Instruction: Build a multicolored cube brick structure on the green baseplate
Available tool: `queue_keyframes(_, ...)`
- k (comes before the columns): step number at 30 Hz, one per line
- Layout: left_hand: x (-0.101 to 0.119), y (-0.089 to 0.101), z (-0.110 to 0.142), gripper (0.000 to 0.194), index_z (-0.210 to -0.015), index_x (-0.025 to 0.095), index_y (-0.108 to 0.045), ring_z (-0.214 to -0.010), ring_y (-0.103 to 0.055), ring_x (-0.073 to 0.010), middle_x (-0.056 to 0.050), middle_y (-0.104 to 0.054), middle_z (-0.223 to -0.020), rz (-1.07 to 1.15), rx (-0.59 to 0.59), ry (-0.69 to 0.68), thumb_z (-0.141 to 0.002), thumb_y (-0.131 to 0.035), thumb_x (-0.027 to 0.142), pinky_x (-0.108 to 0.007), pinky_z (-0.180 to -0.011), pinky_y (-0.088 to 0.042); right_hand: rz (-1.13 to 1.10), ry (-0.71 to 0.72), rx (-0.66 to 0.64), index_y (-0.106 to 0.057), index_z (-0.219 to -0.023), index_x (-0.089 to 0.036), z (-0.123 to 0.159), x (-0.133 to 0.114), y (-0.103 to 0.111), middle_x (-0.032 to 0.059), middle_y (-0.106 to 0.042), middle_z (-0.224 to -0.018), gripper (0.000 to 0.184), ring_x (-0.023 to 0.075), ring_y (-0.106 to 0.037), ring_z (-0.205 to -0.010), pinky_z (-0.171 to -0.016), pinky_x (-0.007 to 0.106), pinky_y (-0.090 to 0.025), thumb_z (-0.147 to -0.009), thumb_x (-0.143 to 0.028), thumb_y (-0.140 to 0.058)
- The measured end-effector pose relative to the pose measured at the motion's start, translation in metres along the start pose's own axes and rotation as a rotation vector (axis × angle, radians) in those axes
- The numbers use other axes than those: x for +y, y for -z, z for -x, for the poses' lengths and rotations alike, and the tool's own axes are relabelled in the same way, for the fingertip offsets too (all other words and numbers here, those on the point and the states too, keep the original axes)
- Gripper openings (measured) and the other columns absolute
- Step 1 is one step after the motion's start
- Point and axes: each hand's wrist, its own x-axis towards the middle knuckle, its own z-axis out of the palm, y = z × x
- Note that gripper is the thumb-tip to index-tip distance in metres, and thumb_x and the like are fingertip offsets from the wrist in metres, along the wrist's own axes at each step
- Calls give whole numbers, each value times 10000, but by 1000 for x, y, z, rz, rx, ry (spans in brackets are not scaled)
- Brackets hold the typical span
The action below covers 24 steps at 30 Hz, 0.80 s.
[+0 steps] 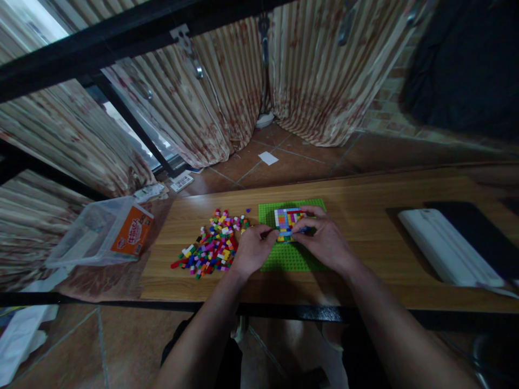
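Note:
A green studded baseplate [292,262] lies on the table, bearing a rectangular patchwork of coloured toy bricks [283,218]. My left hand [255,248] is closed at the patchwork's near left side, its thumb and fingertip at the end of a light blue brick [285,234]. At the other end of that brick are the fingertips of my right hand [327,237]. Those fingers are curled, with a dark blue brick [308,230] showing between them. My right hand covers part of the patchwork's right side.
Left of the baseplate spreads a pile of loose bricks [214,246] in many colours. Beyond the left end of the wooden table [365,216] stands a clear plastic bin [93,232] with an orange label. A white device [448,246] and a dark flat item [478,237] lie at the right.

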Motion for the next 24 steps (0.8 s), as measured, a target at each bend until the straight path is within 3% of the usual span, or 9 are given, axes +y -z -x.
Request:
queue_keyframes(17,1,-6,-3,278,-620,144,-683,-536,-443,-105,11,-552,-556,14,70,78,-819,-580,309,-230,-501,-287,22,-53,-29,-739,-640,-255,-2,1,-1,47,-584,-1251,87,253,-582,-1138,-1035,463,-438,-700,-193,-732)
queue_keyframes(21,1,-5,-3,240,-719,138,-721,-588,-499,-118,-9,-627,-639,46,44,57,-822,-580,302,-228,-538,-335,-48,-33,-26,-752,-676,-262,-2,2,3,49,-602,-1246,17,251,-597,-1137,-1029,457,-439,-689,-261,-764)
queue_keyframes(24,1,-2,-2,267,-694,146,-699,-563,-476,-113,9,-580,-597,19,18,37,-842,-559,318,-230,-527,-314,-165,-54,46,-770,-764,-262,-5,6,13,58,-673,-1145,121,246,-633,-1082,-975,439,-473,-693,-360,-769)
